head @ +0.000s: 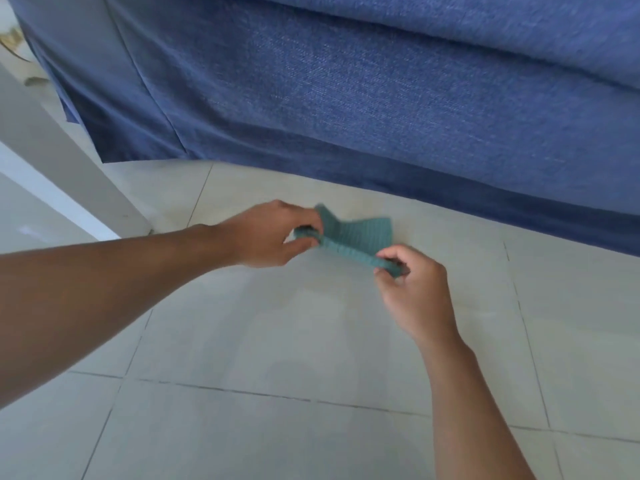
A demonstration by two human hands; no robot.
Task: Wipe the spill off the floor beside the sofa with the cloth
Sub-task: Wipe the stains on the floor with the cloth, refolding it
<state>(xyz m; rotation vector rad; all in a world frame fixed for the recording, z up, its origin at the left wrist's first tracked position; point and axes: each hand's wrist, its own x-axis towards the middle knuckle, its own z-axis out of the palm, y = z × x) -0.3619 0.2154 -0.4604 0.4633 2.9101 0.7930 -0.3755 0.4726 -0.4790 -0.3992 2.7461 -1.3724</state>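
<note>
Head view. A teal cloth (349, 237) is held just above the tiled floor (311, 427), stretched between two hands near the skirt of the blue sofa (381, 98), which fills the frame from 10 to 3 o'clock. The left hand (273, 233) pinches the cloth's end at 9 o'clock; the right hand (412, 285) is closed on its 4 o'clock end. A faint damp sheen (311, 299) lies on the tile at 6 o'clock of the cloth, possibly the spill or its residue. Judged progress: cloth being folded or refolded; whether wiping is finished cannot be told.
</note>
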